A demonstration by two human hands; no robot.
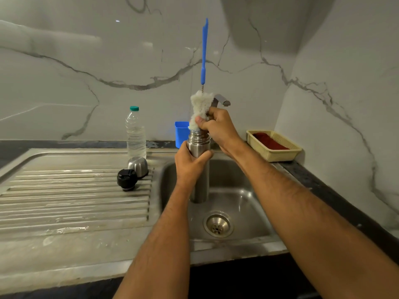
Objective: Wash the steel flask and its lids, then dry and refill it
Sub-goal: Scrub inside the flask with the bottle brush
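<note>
Over sink (241, 186), hands gripping flask (198, 147), brush (199, 108)

One steel flask (199, 169), upright over the sink. Two lids on the drainboard: one steel cup lid (138, 166) and one black stopper (127, 179), touching each other. One bottle brush (203, 61) with a blue handle. One plastic water bottle (135, 132) with a green cap. One blue cup (181, 134) behind the flask. One cream basket (273, 155) holding one red item; what it is cannot be told. One tap (221, 100). One sink (254, 212) with one drain (218, 224). Two hands: the left hand (190, 165) and the right hand (218, 128).
</note>
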